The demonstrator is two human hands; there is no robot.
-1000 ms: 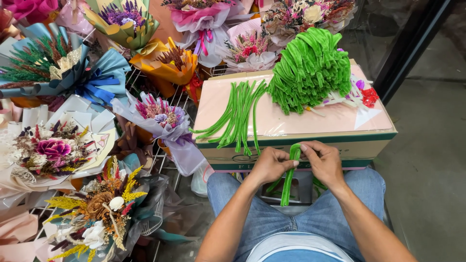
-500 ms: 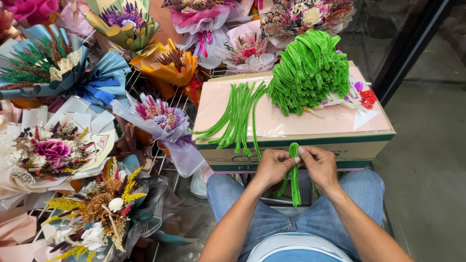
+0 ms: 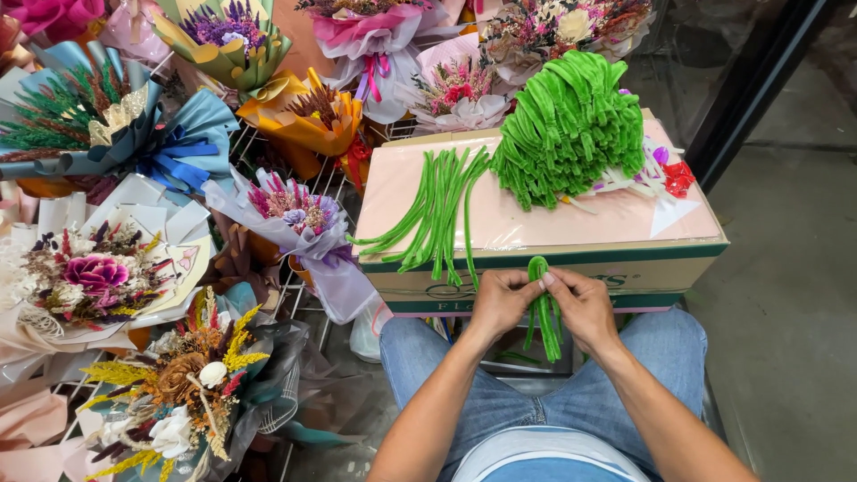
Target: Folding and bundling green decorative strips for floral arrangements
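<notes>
My left hand (image 3: 500,302) and my right hand (image 3: 585,308) meet over my lap, both pinching the folded top of a small bunch of green pipe cleaners (image 3: 543,312) that hangs down between my knees. In front of me a cardboard box with a pink top (image 3: 571,219) carries a row of straight green pipe cleaners (image 3: 437,210) on its left half. A thick heap of folded green pipe cleaners (image 3: 571,125) lies on its right half, beside small red and purple bits (image 3: 674,174).
Wrapped dried-flower bouquets fill the left and back: a purple one (image 3: 299,214), an orange one (image 3: 312,112), a blue one (image 3: 107,125), a cream one (image 3: 89,272) and a dark one (image 3: 196,384). They rest on a wire rack (image 3: 308,268). A dark post (image 3: 759,80) stands at the right.
The green bunch has swung from slanting left to hanging nearly straight down, and my hands have closed in tighter around its top.
</notes>
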